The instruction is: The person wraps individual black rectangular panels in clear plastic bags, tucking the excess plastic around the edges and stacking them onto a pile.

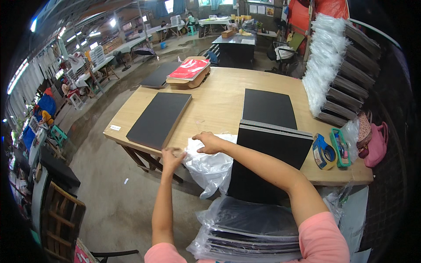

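Observation:
White translucent plastic bags (210,171) hang over the front edge of the wooden table. My left hand (171,158) is at their left edge, beside the near corner of a stack of black sheets (160,118); its fingers are closed on the plastic, slightly blurred. Above the bags reaches my right hand (209,142), fingers curved and apart, lightly over the plastic. Right of the bags, a black board stack (276,151) leans upright against the table edge. Behind it a black panel (268,107) lies flat on the tabletop.
Plastic-wrapped black sheets (254,228) are piled right before me. A blue tape dispenser (323,152) and green basket (340,147) sit at the table's right. Red packets (189,69) lie at its far left. Wrapped stacks (326,61) rise at the far right, near a pink bag (377,144).

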Tool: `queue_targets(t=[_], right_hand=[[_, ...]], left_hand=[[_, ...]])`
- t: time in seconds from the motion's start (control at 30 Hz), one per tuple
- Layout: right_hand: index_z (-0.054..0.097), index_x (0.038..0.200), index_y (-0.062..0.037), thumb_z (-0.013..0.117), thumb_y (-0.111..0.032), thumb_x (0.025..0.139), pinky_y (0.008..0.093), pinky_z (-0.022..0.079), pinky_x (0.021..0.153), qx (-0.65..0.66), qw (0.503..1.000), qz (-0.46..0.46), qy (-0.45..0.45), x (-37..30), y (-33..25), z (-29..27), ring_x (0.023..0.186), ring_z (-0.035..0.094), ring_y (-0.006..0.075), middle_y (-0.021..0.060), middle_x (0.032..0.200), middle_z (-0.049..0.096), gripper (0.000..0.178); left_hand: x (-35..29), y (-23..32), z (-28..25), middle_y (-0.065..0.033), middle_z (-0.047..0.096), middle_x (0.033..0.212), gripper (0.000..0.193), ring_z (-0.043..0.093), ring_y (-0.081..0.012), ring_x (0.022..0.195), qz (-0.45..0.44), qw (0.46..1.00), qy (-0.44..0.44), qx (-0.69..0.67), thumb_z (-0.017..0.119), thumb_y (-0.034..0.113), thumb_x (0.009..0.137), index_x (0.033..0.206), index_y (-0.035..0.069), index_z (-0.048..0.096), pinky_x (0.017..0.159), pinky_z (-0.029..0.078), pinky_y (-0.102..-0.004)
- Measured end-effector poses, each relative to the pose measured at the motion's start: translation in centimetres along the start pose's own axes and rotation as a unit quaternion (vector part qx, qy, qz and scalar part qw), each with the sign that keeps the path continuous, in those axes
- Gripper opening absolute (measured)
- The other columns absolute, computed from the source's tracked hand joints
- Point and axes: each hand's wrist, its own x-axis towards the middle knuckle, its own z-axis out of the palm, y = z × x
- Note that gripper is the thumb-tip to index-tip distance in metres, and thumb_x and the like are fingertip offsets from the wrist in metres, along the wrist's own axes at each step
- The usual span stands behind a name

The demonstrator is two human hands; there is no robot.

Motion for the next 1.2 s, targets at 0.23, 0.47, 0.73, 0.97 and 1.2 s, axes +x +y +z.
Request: queue_targets(t=[0.23, 0.47, 0.73, 0.97, 1.2], right_hand=[[0.064, 0.097, -0.0006, 0.072, -0.015, 0.073, 0.0372, 0.049, 0.079, 0.180, 0.977, -0.022, 0.109, -0.8, -0.1, -1.0, 0.085, 0.064, 0.0298, 0.0162, 0.090, 0.067, 0.029], [0.063, 0.078, 0.0019, 0.065, -0.002, 0.074, 0.0341, 0.049, 0.063, 0.131, 0.945, -0.005, 0.301, -0.8, -1.4, -1.5, 0.068, 0.064, 0.0256, 0.0168, 0.071, 0.064, 0.006], [0.062, 0.078, 0.0012, 0.061, -0.002, 0.075, 0.0401, 0.047, 0.070, 0.172, 0.921, 0.018, 0.348, -1.4, 0.1, -4.5, 0.074, 0.061, 0.0330, 0.0180, 0.074, 0.062, 0.005], [0.058, 0.075, -0.0005, 0.062, -0.004, 0.077, 0.0421, 0.044, 0.070, 0.042, 0.913, 0.020, 0.406, -1.1, 0.0, -3.7, 0.077, 0.056, 0.0328, 0.0151, 0.075, 0.059, 0.006], [0.057, 0.078, -0.0017, 0.058, -0.009, 0.082, 0.0416, 0.045, 0.068, 0.050, 0.905, 0.004, 0.422, -0.3, 0.2, -3.1, 0.078, 0.058, 0.0345, 0.0165, 0.080, 0.060, 0.008]], left_hand=[[0.8, 7.7, -1.2, -0.0049, 0.060, 0.082, 0.011, 0.057, -0.0103, 0.075, -0.032, 0.935, -0.018, -0.354, 0.061, -0.001, 0.085, 0.083, 0.001, 0.050, 0.064, 0.045, -0.0222], [2.8, 6.6, 1.5, 0.0042, 0.050, 0.070, 0.024, 0.041, -0.0050, 0.062, -0.018, 0.912, 0.035, -0.409, 0.060, 0.024, 0.091, 0.080, 0.004, 0.054, 0.055, 0.031, -0.0215], [3.9, 0.0, 2.3, -0.0030, 0.061, 0.080, 0.064, 0.056, -0.0166, 0.074, 0.056, 0.988, 0.124, 0.079, 0.036, 0.061, 0.092, 0.118, 0.006, 0.055, 0.074, 0.046, -0.0325], [6.4, 13.1, 0.6, -0.0079, 0.064, 0.079, 0.079, 0.060, -0.0107, 0.069, -0.026, 0.914, -0.057, -0.400, 0.072, -0.006, 0.071, 0.138, -0.001, 0.031, 0.065, 0.046, -0.0187], [4.8, 12.0, 0.4, -0.0041, 0.059, 0.074, 0.032, 0.053, -0.0118, 0.075, -0.143, 0.691, -0.208, -0.677, 0.059, 0.033, 0.089, 0.092, 0.001, 0.064, 0.066, 0.044, -0.0268]])
